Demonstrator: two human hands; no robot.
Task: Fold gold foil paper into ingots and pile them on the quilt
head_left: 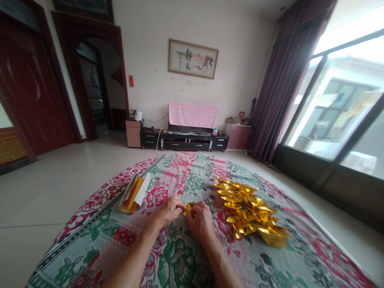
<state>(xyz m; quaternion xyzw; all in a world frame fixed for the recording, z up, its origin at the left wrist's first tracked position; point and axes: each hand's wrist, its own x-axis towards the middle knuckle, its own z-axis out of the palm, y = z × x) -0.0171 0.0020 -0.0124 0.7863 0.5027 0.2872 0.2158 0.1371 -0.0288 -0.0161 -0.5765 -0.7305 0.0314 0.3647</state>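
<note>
Between my two hands is a small piece of gold foil paper (188, 208), mostly hidden by the fingers. My left hand (171, 209) pinches its left side with thumb and fingertips. Curled over its right side, my right hand (200, 219) grips it too. Both hands rest low over the flowered tablecloth (180, 256). To the right lie several folded gold paper ingots (249, 208), set close together in rows. A curled stack of gold foil sheets with white backs (135, 194) lies to the left.
The cloth-covered round table fills the foreground. Beyond it, a low black TV cabinet (186, 142) stands against the wall, with a pink towel (193, 115) over the television. Purple curtains (279, 88) and a large window are at the right, a dark red door (33, 88) at the left.
</note>
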